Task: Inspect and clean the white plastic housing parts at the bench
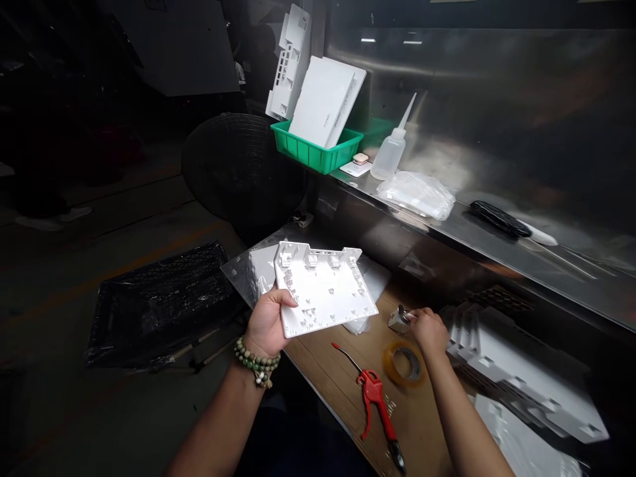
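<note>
My left hand (pixel 268 318), with a bead bracelet at the wrist, grips a white plastic housing panel (pixel 330 295) by its left edge. The panel's inner side, with clips and ribs, faces up, held above the worktable. My right hand (pixel 428 330) is low over the table with its fingers closed at a small metallic object (pixel 399 319); what they hold is blurred. Just below that hand lies a roll of clear yellowish tape (pixel 387 364). Closer to me is a red air blow gun (pixel 373 394), its thin nozzle pointing away to the left.
Several white panels (pixel 531 361) are stacked at right. On the steel shelf (pixel 521 258) stand a green bin (pixel 318 156) with white panels, a squeeze bottle (pixel 389 156), a plastic-wrapped packet (pixel 417 193) and a black-handled tool (pixel 499 218). A black crate (pixel 159 305) and round fan (pixel 238 172) are at left.
</note>
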The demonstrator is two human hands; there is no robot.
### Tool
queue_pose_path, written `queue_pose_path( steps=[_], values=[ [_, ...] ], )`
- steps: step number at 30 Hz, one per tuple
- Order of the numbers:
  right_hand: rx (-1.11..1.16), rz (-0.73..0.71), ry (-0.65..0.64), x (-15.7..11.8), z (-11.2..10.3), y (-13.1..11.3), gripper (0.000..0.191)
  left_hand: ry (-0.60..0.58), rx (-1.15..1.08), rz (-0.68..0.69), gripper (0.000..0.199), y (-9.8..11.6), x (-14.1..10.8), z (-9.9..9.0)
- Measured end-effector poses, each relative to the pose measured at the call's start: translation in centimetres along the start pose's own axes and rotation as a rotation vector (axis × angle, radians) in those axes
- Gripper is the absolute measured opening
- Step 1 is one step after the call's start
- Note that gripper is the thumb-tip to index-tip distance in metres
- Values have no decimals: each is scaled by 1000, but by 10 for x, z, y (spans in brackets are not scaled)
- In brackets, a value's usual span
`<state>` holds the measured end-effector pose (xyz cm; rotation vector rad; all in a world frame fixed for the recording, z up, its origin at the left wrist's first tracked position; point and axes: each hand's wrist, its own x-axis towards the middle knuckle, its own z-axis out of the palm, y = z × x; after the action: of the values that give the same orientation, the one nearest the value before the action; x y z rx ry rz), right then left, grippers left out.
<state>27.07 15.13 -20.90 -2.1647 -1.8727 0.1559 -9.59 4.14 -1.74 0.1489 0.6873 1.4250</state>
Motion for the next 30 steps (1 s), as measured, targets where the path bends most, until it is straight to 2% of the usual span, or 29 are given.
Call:
queue_pose_path(
  steps=[3, 6, 8, 10, 12, 14, 16, 19, 24, 30],
  values=[
    [112, 20, 76, -5, -25, -14, 25, 19, 28, -12, 99, 0, -3, 4],
    [268, -38, 157, -33, -70, -52, 30, 19, 60, -20, 101, -4, -6, 11],
    [417, -194, 166, -67, -105, -92, 28, 26, 83, -15, 103, -10, -8, 17],
    [743, -494, 88, -106, -136, -136, 17, 27, 100, 4, 105, -18, -9, 23],
    [869, -669, 14, -141, -154, -175, 15, 15, 116, 30, 106, -25, -11, 28],
    [876, -730, 25, -164, -158, -199, 17, 6, 135, 55, 104, -31, -13, 31],
    [840, -739, 75, -175, -153, -207, 19, 10, 145, 50, 101, -33, -15, 33],
    [788, -755, 113, -178, -148, -202, 21, 11, 138, 27, 101, -35, -18, 33],
    [794, -752, 159, -180, -152, -198, 21, -20, 130, 41, 100, -40, -21, 29],
    [753, -760, 102, -181, -153, -196, 18, -56, 122, 56, 100, -40, -24, 29]
  ],
)
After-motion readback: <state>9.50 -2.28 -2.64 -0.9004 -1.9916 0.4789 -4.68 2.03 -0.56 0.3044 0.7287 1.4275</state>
